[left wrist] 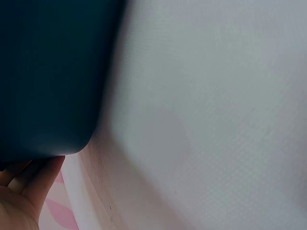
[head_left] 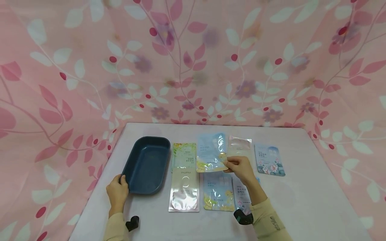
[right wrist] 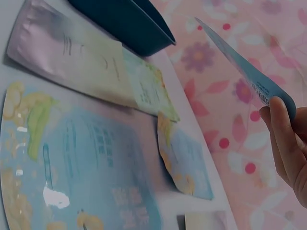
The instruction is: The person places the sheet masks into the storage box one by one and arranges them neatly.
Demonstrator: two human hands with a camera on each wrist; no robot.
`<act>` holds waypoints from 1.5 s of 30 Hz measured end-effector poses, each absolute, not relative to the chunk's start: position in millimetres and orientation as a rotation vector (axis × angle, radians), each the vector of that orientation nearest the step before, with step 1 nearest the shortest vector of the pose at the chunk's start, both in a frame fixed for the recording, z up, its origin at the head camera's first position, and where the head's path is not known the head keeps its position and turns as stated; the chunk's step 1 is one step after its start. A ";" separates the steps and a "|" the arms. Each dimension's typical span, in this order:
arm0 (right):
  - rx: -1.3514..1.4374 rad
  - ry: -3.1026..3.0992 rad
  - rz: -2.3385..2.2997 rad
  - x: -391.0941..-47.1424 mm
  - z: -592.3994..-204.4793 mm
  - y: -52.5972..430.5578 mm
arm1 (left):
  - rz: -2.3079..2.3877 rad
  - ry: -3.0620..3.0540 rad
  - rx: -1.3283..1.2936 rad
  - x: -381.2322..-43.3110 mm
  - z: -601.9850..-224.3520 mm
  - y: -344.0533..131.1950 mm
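Note:
My left hand (head_left: 117, 191) grips the near left corner of a dark blue rectangular tray (head_left: 147, 167), which holds nothing inside. In the left wrist view, the fingers (left wrist: 45, 179) meet the tray's underside edge. My right hand (head_left: 241, 170) pinches a light blue face mask packet (head_left: 212, 152) by its lower right corner. The right wrist view shows that packet (right wrist: 254, 79) nearly edge-on, raised off the table. Another light blue packet (right wrist: 184, 160) lies beneath it, hidden from the head view. A matching blue packet (head_left: 218, 194) lies nearer to me.
Green floral packet (head_left: 184, 154) and silver-beige packet (head_left: 184, 190) lie right of the tray, overlapping. A pale pink packet (head_left: 240, 144) and a blue flowered packet (head_left: 269, 160) lie farther right. My right forearm partly covers another flowered packet (head_left: 241, 192). A pink floral curtain (head_left: 193, 67) borders the white table.

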State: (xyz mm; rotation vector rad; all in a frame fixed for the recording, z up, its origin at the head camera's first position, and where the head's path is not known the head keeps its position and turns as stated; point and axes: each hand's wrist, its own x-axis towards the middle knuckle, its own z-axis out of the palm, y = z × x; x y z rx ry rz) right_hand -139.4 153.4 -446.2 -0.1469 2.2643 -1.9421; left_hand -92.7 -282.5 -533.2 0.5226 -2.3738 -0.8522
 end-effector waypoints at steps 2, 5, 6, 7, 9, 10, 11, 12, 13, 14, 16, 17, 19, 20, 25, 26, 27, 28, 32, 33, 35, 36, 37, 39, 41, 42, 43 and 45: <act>-0.161 2.253 -1.946 -140.9 -444.4 147.1 | -0.848 -2.368 0.518 -92.6 -533.4 -282.3; -0.174 2.246 -1.944 -143.5 -443.2 137.7 | -0.842 -2.362 0.515 -92.2 -533.7 -282.1; -0.177 2.240 -1.949 -144.4 -443.2 134.3 | -0.840 -2.359 0.514 -92.0 -533.7 -282.1; -0.186 2.240 -1.948 -145.3 -443.1 131.0 | -0.840 -2.358 0.514 -91.8 -533.9 -282.0; -0.217 2.229 -1.954 -147.2 -443.3 124.4 | -0.837 -2.359 0.512 -91.4 -533.9 -281.9; -0.234 2.222 -1.958 -148.1 -443.2 121.0 | -0.835 -2.359 0.512 -91.3 -534.0 -281.8; -0.260 2.216 -1.961 -149.1 -443.2 117.6 | -0.834 -2.360 0.512 -91.1 -533.9 -281.7; -0.281 2.207 -1.965 -150.2 -443.4 114.1 | -0.834 -2.361 0.514 -91.1 -534.0 -281.8; -0.301 2.199 -1.966 -151.0 -443.3 110.5 | -0.834 -2.363 0.514 -91.1 -534.0 -281.7; -0.317 2.187 -1.969 -151.9 -443.2 106.8 | -0.832 -2.364 0.515 -91.2 -534.1 -281.7; -0.328 2.175 -1.967 -153.8 -443.0 99.0 | -0.833 -2.363 0.514 -91.2 -534.1 -281.8; -0.320 2.170 -1.967 -154.7 -443.0 94.8 | -0.834 -2.362 0.515 -91.2 -534.2 -281.8; -0.312 2.163 -1.964 -156.1 -442.8 86.3 | -0.837 -2.358 0.517 -91.1 -534.1 -281.9; -0.305 2.160 -1.962 -156.8 -442.6 82.2 | -0.839 -2.357 0.519 -91.1 -534.1 -281.9; -0.287 2.152 -1.952 -159.8 -443.4 63.4 | -0.847 -2.357 0.529 -90.9 -533.4 -281.6; -0.272 2.141 -1.955 -160.5 -443.7 59.7 | -0.848 -2.358 0.529 -90.9 -533.3 -281.6; -0.270 2.134 -1.953 -161.2 -444.2 56.2 | -0.848 -2.358 0.528 -91.0 -533.1 -281.5; -0.268 2.132 -1.945 -161.8 -444.8 52.8 | -0.847 -2.359 0.527 -91.0 -532.9 -281.5; -0.278 2.135 -1.921 -162.6 -446.3 38.8 | -0.843 -2.355 0.518 -91.4 -532.7 -281.5; -0.274 2.145 -1.909 -162.4 -446.7 35.4 | -0.841 -2.355 0.515 -91.5 -532.9 -281.5; -0.272 2.151 -1.901 -161.6 -447.7 28.3 | -0.841 -2.355 0.512 -91.7 -533.3 -281.5; -0.271 2.143 -1.905 -161.2 -448.6 24.5 | -0.842 -2.356 0.512 -91.7 -533.4 -281.5; -0.262 2.132 -1.909 -160.6 -449.1 20.8 | -0.843 -2.355 0.515 -91.6 -533.6 -281.3; -0.249 2.115 -1.912 -158.6 -449.5 12.9 | -0.844 -2.356 0.519 -91.3 -533.8 -281.2; -0.239 2.097 -1.917 -157.7 -451.4 4.6 | -0.845 -2.356 0.525 -91.0 -533.8 -281.0; -0.237 2.089 -1.918 -157.0 -452.1 0.5 | -0.844 -2.356 0.527 -90.9 -533.7 -280.9; -0.231 2.084 -1.920 -156.5 -452.5 -3.7 | -0.844 -2.356 0.528 -91.0 -533.6 -280.8; -0.220 2.082 -1.926 -157.2 -455.7 -12.2 | -0.844 -2.357 0.530 -91.4 -533.3 -280.8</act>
